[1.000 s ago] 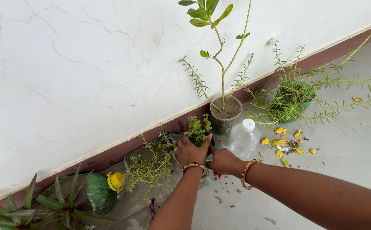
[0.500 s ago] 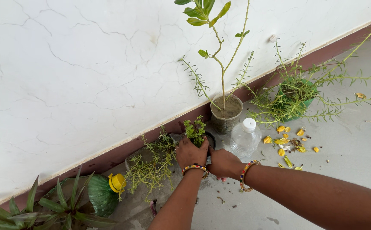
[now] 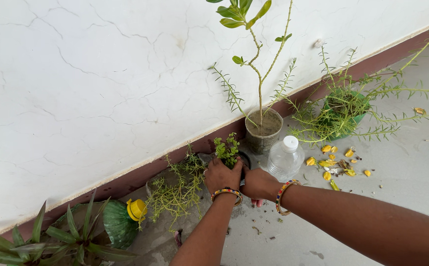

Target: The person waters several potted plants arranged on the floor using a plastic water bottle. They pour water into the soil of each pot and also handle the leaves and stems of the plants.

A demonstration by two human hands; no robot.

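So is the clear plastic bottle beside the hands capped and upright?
Yes. The clear plastic bottle stands upright on the floor with its white cap on. Whether it holds water cannot be told.

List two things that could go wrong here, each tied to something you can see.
The clear plastic bottle stands right beside the right hand; a nudge could topple it. Both hands, the left hand included, grip the small potted plant, so its thin stems might get crushed.

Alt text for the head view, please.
Both hands, left hand and right hand, clasp a small dark pot holding a leafy green seedling by a cracked white wall. A capped clear plastic bottle stands beside it.
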